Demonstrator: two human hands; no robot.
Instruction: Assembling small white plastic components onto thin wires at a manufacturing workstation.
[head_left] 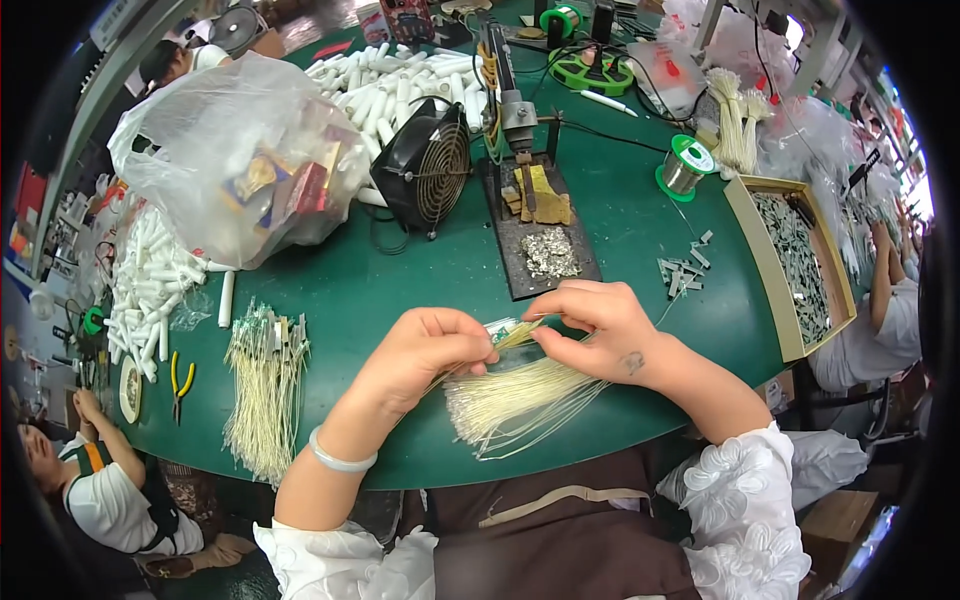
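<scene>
Brown apron (560, 545) cloth lies closest, below my hands. From the head view, my left hand (440, 345) is pinched, thumb against fingertips, on thin pale wires (512, 334); my right hand (597, 325) nips them too, just beside it. Which strands each grips is too fine to tell. Just beneath both hands spreads a loose wire bundle (530, 405). Left of my left hand lies another bundle (265, 385); beyond my hands, silvery scraps (548, 255); well right of my right hand, a parts tray (742, 215).
</scene>
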